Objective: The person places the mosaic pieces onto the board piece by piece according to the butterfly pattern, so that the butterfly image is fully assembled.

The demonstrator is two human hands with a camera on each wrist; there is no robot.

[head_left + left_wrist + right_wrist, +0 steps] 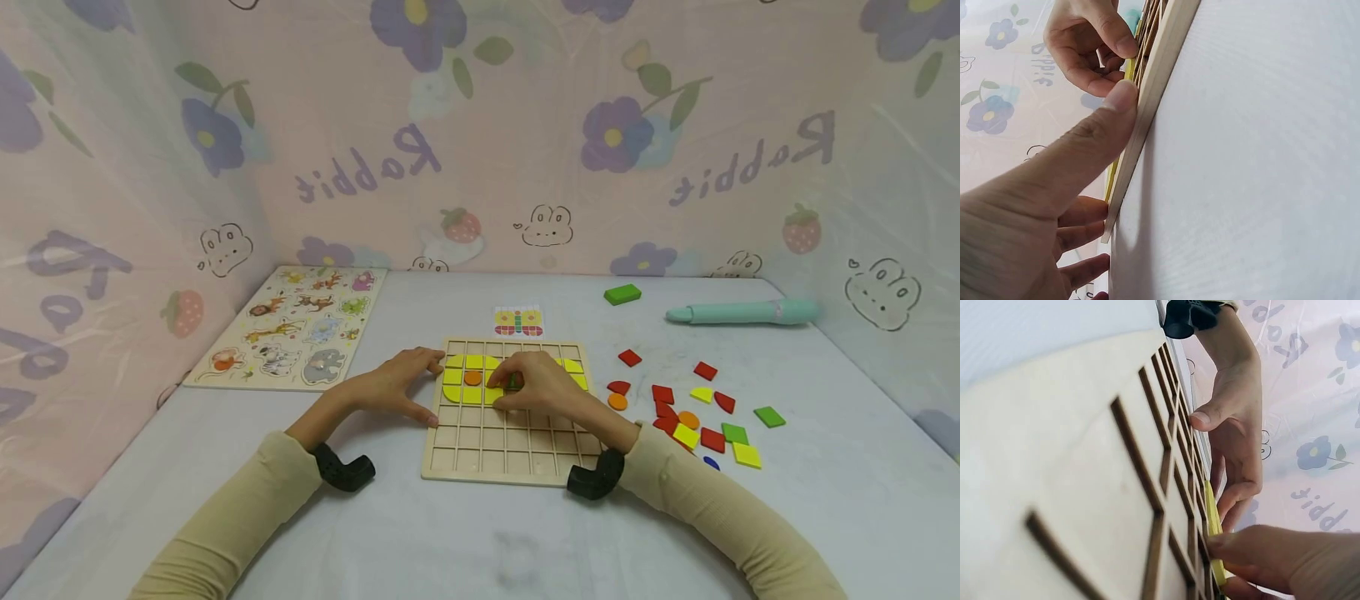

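A wooden grid board (480, 450) lies flat on the table, with yellow tiles (452, 393) and an orange disc (472, 378) set in its upper left cells. My left hand (390, 385) rests its spread thumb and fingers along the board's left edge. Over the middle of the board, my right hand (542, 385) pinches a yellow tile (1212, 515) between thumb and fingers, low against the grid. A green piece (515, 382) partly shows beneath that hand. More yellow tiles (573, 372) stand in the upper right cells, partly covered by the right hand.
Behind the board lies a small butterfly pattern card (517, 321). Loose red, yellow, green and orange pieces (712, 440) are scattered to the right. An animal puzzle board (288, 329) lies at left. A green block (622, 294) and a teal pen-shaped object (742, 312) lie at the back right.
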